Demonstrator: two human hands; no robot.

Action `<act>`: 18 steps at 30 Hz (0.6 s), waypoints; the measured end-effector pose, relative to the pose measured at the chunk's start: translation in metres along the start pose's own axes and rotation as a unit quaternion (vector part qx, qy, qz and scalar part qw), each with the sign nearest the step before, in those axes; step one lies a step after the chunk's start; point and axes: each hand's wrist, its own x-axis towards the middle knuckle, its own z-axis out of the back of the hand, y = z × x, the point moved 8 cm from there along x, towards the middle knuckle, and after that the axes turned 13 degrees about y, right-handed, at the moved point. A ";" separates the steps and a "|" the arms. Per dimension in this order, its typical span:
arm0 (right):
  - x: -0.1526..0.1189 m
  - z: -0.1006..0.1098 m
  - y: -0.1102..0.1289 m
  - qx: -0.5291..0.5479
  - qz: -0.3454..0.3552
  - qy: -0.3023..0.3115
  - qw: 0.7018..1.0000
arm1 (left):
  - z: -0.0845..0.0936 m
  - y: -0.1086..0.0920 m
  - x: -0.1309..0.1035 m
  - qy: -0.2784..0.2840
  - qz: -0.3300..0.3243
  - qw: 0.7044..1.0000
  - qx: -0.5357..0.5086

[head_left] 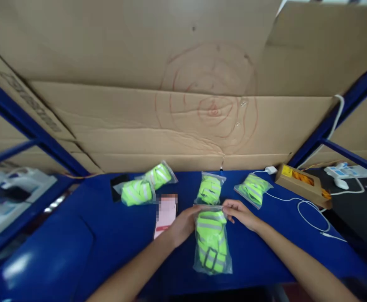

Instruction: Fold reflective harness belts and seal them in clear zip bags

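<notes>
A clear zip bag (212,243) lies at the near middle of the blue table, a folded neon-yellow reflective strap with a dark buckle inside it. My left hand (186,224) grips the bag's top left corner, fingers closed. At the top right corner, my right hand (238,213) pinches the same edge between thumb and finger. Just beyond it sits another bagged strap (210,189). Left of my left hand is a phone (167,212) with a lit pinkish screen, partly hidden by my forearm.
Two bagged straps (136,192) overlap at the back left, beside a dark flat object (115,189). Another bag (253,189) lies back right, near a white cable (299,209) and an open cardboard box (303,184) with orange contents. Cardboard (123,113) backs the blue table (120,239).
</notes>
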 end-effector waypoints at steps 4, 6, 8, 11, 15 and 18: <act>0.000 -0.002 -0.003 0.004 0.021 -0.014 1.000 | -0.006 0.000 -0.001 0.009 -0.011 0.999 0.050; 0.000 -0.001 -0.006 -0.001 0.013 -0.017 1.000 | -0.009 0.001 0.000 0.011 -0.007 0.998 0.068; 0.002 -0.001 -0.010 -0.014 -0.004 -0.009 1.000 | -0.010 0.002 0.003 0.006 0.003 0.997 0.083; 0.004 0.000 -0.015 -0.032 -0.019 0.008 0.999 | -0.005 0.003 0.008 -0.006 0.018 0.996 0.092; 0.002 0.000 -0.017 -0.044 0.004 -0.002 0.999 | 0.006 0.009 0.005 -0.023 0.047 0.994 0.099; -0.001 -0.009 -0.012 -0.100 0.031 0.014 0.994 | 0.017 0.011 -0.005 -0.058 0.068 0.984 0.156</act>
